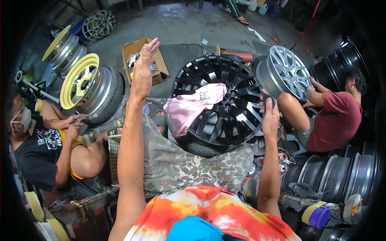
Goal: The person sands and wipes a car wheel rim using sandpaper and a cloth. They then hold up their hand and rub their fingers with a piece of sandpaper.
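Observation:
A glossy black multi-spoke wheel rim (243, 116) lies face up in front of my knees, on top of a tire. Draped over its left side is a pink cloth (193, 106) with dark lettering. My left hand (143, 72) is raised to the left of the rim, open, its fingers stretched out and nothing visible in it. At the rim's right edge, my right hand (271, 116) is closed around a small dark flat pad (268, 97); its exact kind is unclear. I cannot tell whether this hand touches the rim.
A cardboard box (161, 66) of small items stands beyond my left hand. At left, a masked person sits near a yellow-faced wheel (80, 80). Another person at right handles a silver rim (287, 72). Several rims (327, 172) line the lower right, near purple tape (319, 218).

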Demonstrator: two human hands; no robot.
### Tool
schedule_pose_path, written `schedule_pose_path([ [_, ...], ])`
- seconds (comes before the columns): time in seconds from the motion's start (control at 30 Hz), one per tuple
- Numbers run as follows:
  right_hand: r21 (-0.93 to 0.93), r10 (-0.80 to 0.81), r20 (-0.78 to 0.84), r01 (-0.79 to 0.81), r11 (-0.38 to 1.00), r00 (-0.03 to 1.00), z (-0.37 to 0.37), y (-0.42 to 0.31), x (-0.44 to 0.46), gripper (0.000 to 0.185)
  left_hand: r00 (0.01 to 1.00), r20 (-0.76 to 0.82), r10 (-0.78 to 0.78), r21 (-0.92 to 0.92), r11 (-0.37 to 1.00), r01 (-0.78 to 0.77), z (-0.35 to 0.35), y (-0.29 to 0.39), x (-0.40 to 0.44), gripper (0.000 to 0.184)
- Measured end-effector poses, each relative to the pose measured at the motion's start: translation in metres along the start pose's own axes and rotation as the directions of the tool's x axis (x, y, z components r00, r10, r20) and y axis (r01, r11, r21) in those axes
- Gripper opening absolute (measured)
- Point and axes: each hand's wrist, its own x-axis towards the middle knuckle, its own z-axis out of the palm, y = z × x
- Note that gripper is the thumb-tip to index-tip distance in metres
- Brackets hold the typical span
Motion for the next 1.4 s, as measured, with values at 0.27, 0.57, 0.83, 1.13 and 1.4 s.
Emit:
schedule_pose_path([
  [0.27, -0.227, -0.177, 0.538, 0.344, 0.911, 0.824, 0.067, -0.003, -0.106, 0.021, 0.984, 0.163, -0.067, 0.124, 0.991, 0.047, 0.026, -0.003, -0.013, 0.066],
  [0.57, -0.35, -0.16, 0.588, 0.428, 0.833, 0.792, 0.091, 0.0, -0.135, 0.023, 0.948, 0.309, -0.074, 0.272, 0.962, -0.014, 0.032, -0.001, -0.015, 0.055],
  [0.83, -0.332, -0.242, 0.599, 0.512, 0.792, 0.763, 0.102, 0.005, -0.125, 0.022, 0.899, 0.4, -0.179, 0.377, 0.926, 0.017, 0.036, 0.005, -0.018, 0.053],
  [1.13, -0.346, -0.229, 0.642, 0.543, 0.765, 0.731, 0.106, 0.0, -0.119, 0.02, 0.897, 0.416, -0.149, 0.399, 0.916, -0.033, 0.036, 0.001, -0.02, 0.052],
  [1.4, -0.38, -0.275, 0.642, 0.608, 0.697, 0.716, 0.107, 0.01, -0.114, 0.016, 0.9, 0.421, -0.109, 0.401, 0.913, -0.077, 0.036, -0.003, -0.024, 0.052],
])
